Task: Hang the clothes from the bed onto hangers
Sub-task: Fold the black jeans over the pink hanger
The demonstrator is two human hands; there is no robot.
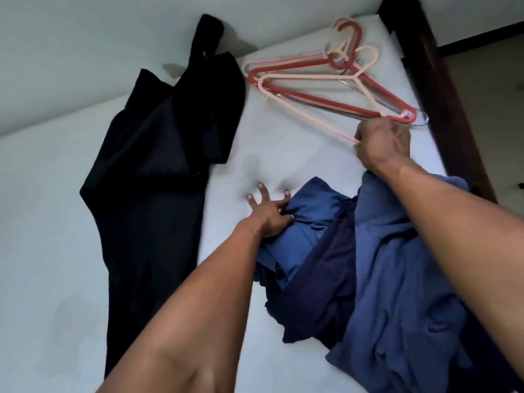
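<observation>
A pile of blue clothes lies on the white bed at the lower right. My left hand rests on the bed at the pile's upper left edge, thumb and fingers pinching a fold of blue cloth while two fingers stretch flat on the sheet. Several hangers, red and pale pink, lie heaped near the bed's far right corner. My right hand grips the lower bar of a pale pink hanger at its near end. A long black garment lies spread on the bed's left side.
A dark wooden bedpost and frame runs along the bed's right edge, close to the hangers. A pale wall rises behind the bed. Bare sheet shows between the black garment and the blue pile.
</observation>
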